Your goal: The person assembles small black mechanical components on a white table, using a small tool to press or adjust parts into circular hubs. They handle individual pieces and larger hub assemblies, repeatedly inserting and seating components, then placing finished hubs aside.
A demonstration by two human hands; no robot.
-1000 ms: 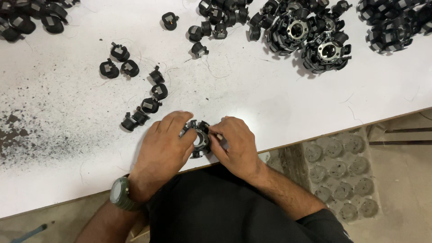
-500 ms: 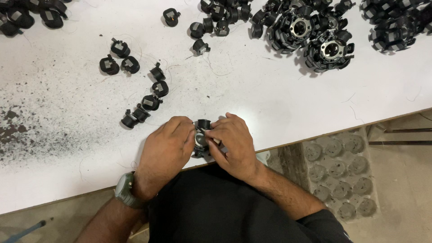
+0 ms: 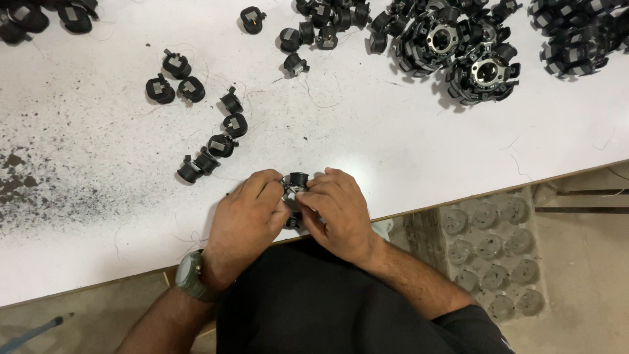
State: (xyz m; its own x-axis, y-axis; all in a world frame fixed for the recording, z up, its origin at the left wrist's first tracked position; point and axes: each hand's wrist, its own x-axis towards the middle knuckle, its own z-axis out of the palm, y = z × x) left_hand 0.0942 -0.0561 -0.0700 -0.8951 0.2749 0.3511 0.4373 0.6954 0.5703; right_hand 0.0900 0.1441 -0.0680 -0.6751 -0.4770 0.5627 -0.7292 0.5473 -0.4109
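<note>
Both hands meet at the near edge of the white table [image 3: 406, 131]. My left hand [image 3: 246, 219] and my right hand [image 3: 337, 210] together grip a small black ring-shaped part [image 3: 295, 187] with a metal centre; the fingers hide most of it. A dark watch [image 3: 191, 278] sits on my left wrist. Just left of the hands, several small black coil pieces [image 3: 208, 154] lie in a loose line on the table.
Several assembled black rings [image 3: 458, 46] are heaped at the far right, with more loose coils [image 3: 321, 26] at the top middle and far left [image 3: 39, 16]. Dark dust [image 3: 39, 187] marks the table's left. A grey moulded tray [image 3: 491, 242] lies on the floor to the right.
The hands have closed in tighter around the black part, and the fingers have shifted slightly on it. Nothing else on the table has moved.
</note>
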